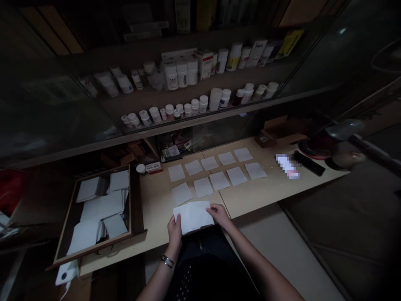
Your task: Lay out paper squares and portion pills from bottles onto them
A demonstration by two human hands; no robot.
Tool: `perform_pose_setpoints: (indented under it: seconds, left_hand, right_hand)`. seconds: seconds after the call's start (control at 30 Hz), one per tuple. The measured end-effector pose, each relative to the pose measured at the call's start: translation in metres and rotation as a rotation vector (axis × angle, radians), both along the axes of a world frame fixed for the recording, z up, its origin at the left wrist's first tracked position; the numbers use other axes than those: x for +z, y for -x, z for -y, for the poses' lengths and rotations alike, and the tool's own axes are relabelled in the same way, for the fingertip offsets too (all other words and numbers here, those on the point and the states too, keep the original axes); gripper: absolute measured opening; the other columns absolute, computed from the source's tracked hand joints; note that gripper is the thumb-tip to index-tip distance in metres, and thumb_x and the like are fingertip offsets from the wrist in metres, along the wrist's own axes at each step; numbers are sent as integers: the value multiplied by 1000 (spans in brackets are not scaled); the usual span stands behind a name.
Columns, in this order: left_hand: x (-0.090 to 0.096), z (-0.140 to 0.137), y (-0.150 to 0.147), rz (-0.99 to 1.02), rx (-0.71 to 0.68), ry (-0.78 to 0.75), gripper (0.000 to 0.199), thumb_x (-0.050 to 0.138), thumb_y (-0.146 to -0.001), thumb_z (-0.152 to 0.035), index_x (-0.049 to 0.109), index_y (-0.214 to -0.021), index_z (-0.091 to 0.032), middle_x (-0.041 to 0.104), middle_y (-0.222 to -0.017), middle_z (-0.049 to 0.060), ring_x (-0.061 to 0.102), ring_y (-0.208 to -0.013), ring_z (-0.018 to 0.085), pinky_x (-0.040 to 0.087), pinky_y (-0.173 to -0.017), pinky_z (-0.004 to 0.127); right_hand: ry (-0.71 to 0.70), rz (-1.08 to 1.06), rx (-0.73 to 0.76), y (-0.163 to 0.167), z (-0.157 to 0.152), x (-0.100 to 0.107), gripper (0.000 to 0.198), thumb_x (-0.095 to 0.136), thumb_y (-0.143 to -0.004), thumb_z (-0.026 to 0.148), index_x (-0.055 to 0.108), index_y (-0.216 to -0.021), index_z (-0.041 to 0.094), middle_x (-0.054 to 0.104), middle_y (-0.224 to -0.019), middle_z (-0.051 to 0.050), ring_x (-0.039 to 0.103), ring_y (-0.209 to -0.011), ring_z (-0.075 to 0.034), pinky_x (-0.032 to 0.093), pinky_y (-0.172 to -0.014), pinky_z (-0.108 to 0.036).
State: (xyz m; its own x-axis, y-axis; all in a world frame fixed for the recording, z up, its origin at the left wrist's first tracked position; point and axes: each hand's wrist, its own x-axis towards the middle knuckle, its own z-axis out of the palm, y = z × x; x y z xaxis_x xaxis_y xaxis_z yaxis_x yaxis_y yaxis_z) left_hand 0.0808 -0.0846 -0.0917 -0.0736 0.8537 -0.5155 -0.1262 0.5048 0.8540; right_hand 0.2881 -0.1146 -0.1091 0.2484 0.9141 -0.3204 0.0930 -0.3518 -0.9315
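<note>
Sheets of white paper (192,217) are held up between my two hands at the table's front edge. My left hand (174,229) grips their left side, thumb on top. At the upper right corner, my right hand (218,213) pinches a sheet between thumb and fingers. The sheets overlap; how many there are I cannot tell. Beyond them, several square white papers (203,187) lie flat in two rows on the pale wooden table (250,198), spaced a little apart.
A wooden drawer (134,205) with stacks of white paper (103,205) stands at the left. Behind are shelves with medicine bottles (172,75). A small white jar (140,169) and box (153,167) sit near the drawer. At right lie a dark phone (308,163) and an open cardboard box (278,131).
</note>
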Motion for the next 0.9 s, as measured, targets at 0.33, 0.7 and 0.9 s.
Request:
perform_pose_setpoints:
  seconds: [0.33,0.7,0.9]
  left_hand:
    - [-7,-1,6,-120,180,8,44,68,-66,-48,64,-91,-12,70,-82,8,66,-73,19,52,-68,30]
    - [-1,7,-30,-105,108,29,45,68,-65,-51,64,-88,-12,71,-83,8,66,-72,20,51,-65,30]
    - [11,13,-68,4,-59,60,40,68,-68,-46,62,-91,-14,71,-83,7,67,-72,21,53,-65,31]
  right_hand:
    - [272,536,-43,-48,10,-27,17,59,-71,34,59,-62,20,61,-62,0,55,-60,-15,29,-52,-23]
    - [66,538,-159,-40,13,-8,26,52,-81,37,59,-99,20,63,-78,-2,58,-69,-16,39,-60,-24]
    - [18,55,-83,-21,3,6,22,65,-70,40,59,-68,18,59,-60,1,55,-56,-12,41,-51,-21]
